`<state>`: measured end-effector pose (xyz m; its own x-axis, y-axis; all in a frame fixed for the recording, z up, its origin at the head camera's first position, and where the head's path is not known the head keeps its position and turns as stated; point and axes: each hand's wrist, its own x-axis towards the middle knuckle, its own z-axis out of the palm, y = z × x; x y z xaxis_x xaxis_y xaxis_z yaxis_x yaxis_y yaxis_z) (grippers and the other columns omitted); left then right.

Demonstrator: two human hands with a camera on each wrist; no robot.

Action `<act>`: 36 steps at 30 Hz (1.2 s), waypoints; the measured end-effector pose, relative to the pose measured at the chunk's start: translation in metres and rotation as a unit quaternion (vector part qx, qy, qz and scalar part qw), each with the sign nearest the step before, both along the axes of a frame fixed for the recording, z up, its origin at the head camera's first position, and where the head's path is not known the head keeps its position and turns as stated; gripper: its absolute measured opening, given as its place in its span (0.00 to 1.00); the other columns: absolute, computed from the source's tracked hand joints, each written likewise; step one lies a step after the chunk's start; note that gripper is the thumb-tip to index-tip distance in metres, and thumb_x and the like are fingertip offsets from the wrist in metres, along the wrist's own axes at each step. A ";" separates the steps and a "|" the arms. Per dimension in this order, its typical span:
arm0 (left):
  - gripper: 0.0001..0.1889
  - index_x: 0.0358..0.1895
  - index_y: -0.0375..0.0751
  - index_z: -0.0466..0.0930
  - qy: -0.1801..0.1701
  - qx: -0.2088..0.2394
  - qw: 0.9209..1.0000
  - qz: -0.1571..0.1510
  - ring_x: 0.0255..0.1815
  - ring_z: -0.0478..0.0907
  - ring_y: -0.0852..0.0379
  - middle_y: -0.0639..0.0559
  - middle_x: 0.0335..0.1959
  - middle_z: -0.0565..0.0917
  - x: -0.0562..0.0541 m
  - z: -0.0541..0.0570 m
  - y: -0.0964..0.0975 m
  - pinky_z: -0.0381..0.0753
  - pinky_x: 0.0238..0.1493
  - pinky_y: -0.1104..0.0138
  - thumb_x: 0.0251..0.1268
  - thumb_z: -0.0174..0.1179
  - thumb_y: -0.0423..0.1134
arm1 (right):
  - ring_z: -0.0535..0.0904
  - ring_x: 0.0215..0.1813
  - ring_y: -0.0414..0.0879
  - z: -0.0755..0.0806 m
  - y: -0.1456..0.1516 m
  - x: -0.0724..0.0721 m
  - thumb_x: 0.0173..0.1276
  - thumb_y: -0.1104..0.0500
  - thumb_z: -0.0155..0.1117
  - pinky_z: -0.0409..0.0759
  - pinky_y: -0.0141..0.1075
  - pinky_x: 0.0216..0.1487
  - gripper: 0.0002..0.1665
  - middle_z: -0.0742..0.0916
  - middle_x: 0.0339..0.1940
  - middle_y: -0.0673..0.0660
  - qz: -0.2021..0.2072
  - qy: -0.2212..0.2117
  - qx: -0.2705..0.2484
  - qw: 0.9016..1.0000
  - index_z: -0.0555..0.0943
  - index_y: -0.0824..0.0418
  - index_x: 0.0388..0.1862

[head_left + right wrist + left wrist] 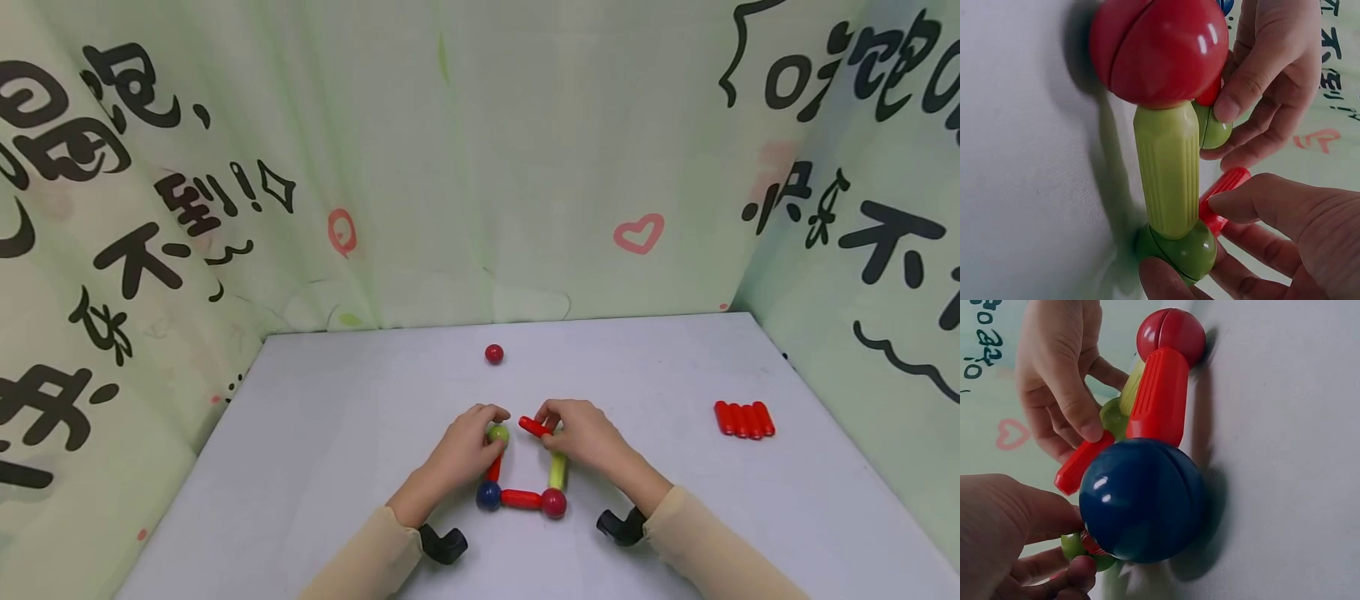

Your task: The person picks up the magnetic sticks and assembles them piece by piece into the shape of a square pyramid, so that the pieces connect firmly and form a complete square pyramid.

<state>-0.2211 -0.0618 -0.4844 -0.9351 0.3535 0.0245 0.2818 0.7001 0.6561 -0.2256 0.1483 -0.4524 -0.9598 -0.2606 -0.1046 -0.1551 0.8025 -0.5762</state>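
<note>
Left hand (468, 437): pinched glossy green plastic ball (498, 433), far end of a red plastic rod (494, 469).
Right hand (581, 433): gripped ribbed red plastic rod (535, 427), fingers also at second green plastic ball (1196, 251); rod's free end pointed toward left hand, apart from its ball.
Near side of hands: dark blue plastic ball (488, 496), red plastic crossbar rod (521, 499), large red plastic ball (553, 503); yellow-green plastic rod (557, 472) ran from there to right hand.
Beyond hands: loose red ball (494, 354).
Well right of right hand: four red rods (744, 420), side by side.
View blocker: blue ball partly hid left-hand rod from left wrist camera.
</note>
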 end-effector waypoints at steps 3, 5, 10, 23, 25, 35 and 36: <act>0.15 0.58 0.43 0.81 -0.008 0.002 1.000 -0.001 0.41 0.77 0.58 0.49 0.51 0.83 -0.001 0.000 0.000 0.83 0.47 0.66 0.71 0.65 0.37 | 0.76 0.31 0.44 -0.002 -0.002 0.000 0.61 0.67 0.72 0.76 0.34 0.32 0.12 0.87 0.34 0.52 0.014 -0.003 -0.005 1.000 0.87 0.57 0.43; 0.13 0.56 0.43 0.82 -0.008 0.003 1.000 -0.001 0.39 0.75 0.58 0.50 0.49 0.83 -0.001 0.000 0.000 0.81 0.43 0.69 0.71 0.65 0.37 | 0.77 0.32 0.44 -0.003 -0.003 0.001 0.61 0.67 0.72 0.77 0.34 0.32 0.12 0.87 0.35 0.52 0.018 -0.007 0.000 1.000 0.87 0.56 0.43; 0.11 0.53 0.43 0.83 0.004 0.003 1.000 -0.004 0.37 0.74 0.59 0.51 0.45 0.82 0.000 0.000 -0.003 0.79 0.40 0.71 0.70 0.66 0.37 | 0.77 0.32 0.44 -0.004 -0.007 -0.001 0.61 0.66 0.73 0.77 0.33 0.31 0.12 0.87 0.37 0.52 0.022 -0.010 0.015 1.000 0.88 0.55 0.43; 0.11 0.52 0.43 0.83 0.001 -0.005 1.000 -0.001 0.39 0.75 0.58 0.50 0.46 0.82 0.001 0.003 -0.008 0.80 0.42 0.70 0.69 0.67 0.37 | 0.76 0.32 0.44 -0.006 -0.015 -0.004 0.62 0.66 0.73 0.76 0.34 0.32 0.11 0.88 0.40 0.55 0.044 0.001 0.017 0.999 0.89 0.57 0.44; 0.11 0.52 0.44 0.84 0.005 -0.022 1.000 0.000 0.39 0.75 0.58 0.51 0.45 0.82 0.000 0.004 -0.007 0.80 0.42 0.69 0.69 0.66 0.39 | 0.77 0.35 0.44 -0.005 -0.012 -0.003 0.64 0.64 0.72 0.78 0.35 0.35 0.11 0.88 0.41 0.54 0.040 0.007 0.014 0.999 0.88 0.56 0.45; 0.11 0.52 0.48 0.84 0.010 -0.128 0.989 -0.068 0.44 0.77 0.60 0.55 0.45 0.84 -0.018 0.017 0.015 0.82 0.45 0.72 0.71 0.66 0.43 | 0.83 0.45 0.50 0.001 0.036 -0.001 0.72 0.58 0.67 0.84 0.47 0.48 0.10 0.88 0.43 0.55 -0.010 0.058 0.043 0.997 0.86 0.58 0.50; 0.11 0.53 0.47 0.84 0.005 -0.131 0.988 -0.082 0.44 0.78 0.61 0.55 0.46 0.85 -0.020 0.018 0.018 0.82 0.46 0.72 0.71 0.66 0.43 | 0.83 0.44 0.50 0.002 0.042 0.000 0.72 0.58 0.67 0.84 0.48 0.48 0.11 0.88 0.43 0.56 -0.017 0.058 0.052 0.997 0.85 0.59 0.50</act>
